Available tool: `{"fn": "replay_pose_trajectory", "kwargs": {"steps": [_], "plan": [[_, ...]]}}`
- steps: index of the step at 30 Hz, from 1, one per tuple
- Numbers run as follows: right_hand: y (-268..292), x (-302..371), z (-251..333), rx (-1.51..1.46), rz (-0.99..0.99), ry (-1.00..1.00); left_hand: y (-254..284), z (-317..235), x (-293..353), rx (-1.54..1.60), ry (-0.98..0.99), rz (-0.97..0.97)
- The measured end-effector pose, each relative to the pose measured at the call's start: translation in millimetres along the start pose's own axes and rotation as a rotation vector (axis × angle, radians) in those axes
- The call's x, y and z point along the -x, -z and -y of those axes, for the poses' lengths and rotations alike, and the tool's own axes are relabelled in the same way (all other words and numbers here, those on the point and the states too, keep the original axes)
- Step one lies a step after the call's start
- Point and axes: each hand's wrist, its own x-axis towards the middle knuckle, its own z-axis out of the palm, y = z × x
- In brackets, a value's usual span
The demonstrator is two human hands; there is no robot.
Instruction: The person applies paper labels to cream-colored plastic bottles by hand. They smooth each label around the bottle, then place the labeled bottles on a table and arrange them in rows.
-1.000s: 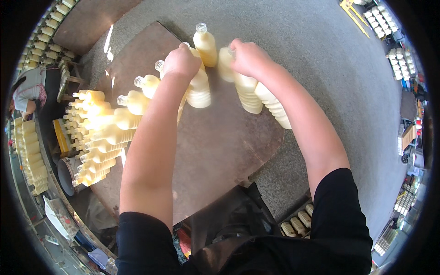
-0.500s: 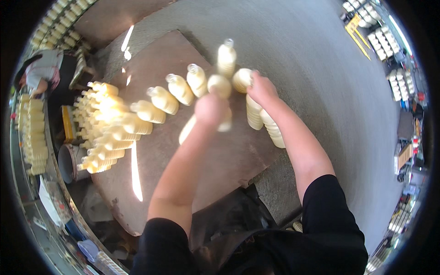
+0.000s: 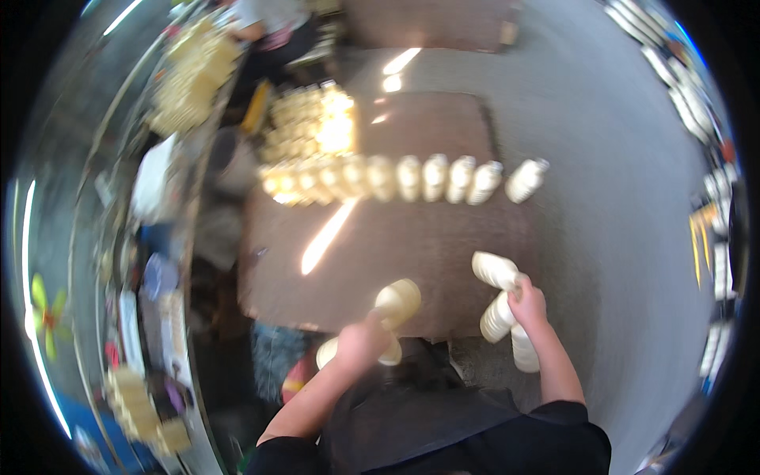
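My left hand (image 3: 366, 342) is closed, blurred, with a cluster of bottles filled with something cream-coloured; one ribbed bottle (image 3: 398, 302) juts out ahead of it and others show below. My right hand (image 3: 529, 303) grips several more at their necks. One of these bottles (image 3: 495, 270) points away to the left, another (image 3: 498, 317) hangs beside the fingers, and a third (image 3: 524, 348) lies along the wrist. Beyond both hands, a row of similar bottles (image 3: 408, 176) stands across a brown board (image 3: 412, 245). At its right end one bottle (image 3: 526, 180) stands slightly apart.
A dense block of bottles (image 3: 305, 131) fills the board's far left. Further left runs a cluttered counter holding more bottles (image 3: 194, 75) and a blue-grey basin (image 3: 161, 275). Another person (image 3: 273, 20) is at the top left. Grey floor (image 3: 602, 261) borders the board's right side.
Both hands have drawn back from the row toward my body, still holding bottles. The head view has turned, so the row now runs straight across the picture.
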Motion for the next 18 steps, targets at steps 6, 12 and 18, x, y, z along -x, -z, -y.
{"fn": "replay_pose_trajectory", "kwargs": {"steps": [6,12,18], "plan": [[6,57,72,0.078,0.261,0.319,59,52,155,0.001,0.450,-0.260],[-5,104,162,0.227,0.499,0.696,78,85,310,0.096,0.853,-0.529],[-52,138,264,0.282,0.601,0.891,78,96,454,0.228,1.242,-0.669]]}}
